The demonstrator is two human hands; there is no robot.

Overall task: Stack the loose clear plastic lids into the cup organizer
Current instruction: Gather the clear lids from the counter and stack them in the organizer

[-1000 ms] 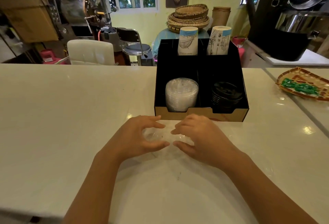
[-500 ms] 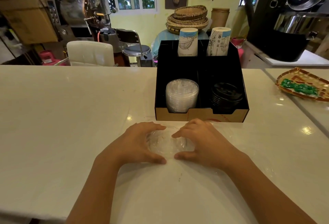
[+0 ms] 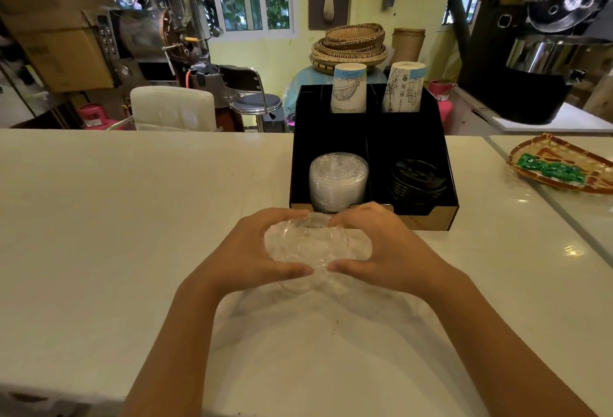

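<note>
A small stack of clear plastic lids (image 3: 311, 244) is cupped between my left hand (image 3: 252, 250) and my right hand (image 3: 381, 247), just in front of the black cup organizer (image 3: 431, 217). Both hands grip the lids from the sides, thumbs near me and fingers on the far rim. Whether the lids still touch the counter I cannot tell. The organizer's front left compartment holds a tall stack of clear lids (image 3: 338, 181). Its front right compartment holds black lids (image 3: 416, 181). Two stacks of paper cups (image 3: 348, 88) stand in the rear compartments.
The white counter (image 3: 132, 217) stretches wide to the left and towards me. A woven tray (image 3: 560, 167) with green packets lies at the right. Behind the counter are a white chair (image 3: 172, 108), a stool, baskets and coffee roasting machines.
Both hands have closed in around the loose clear lids, gathered them into one stack and moved them forward towards the organizer's front edge.
</note>
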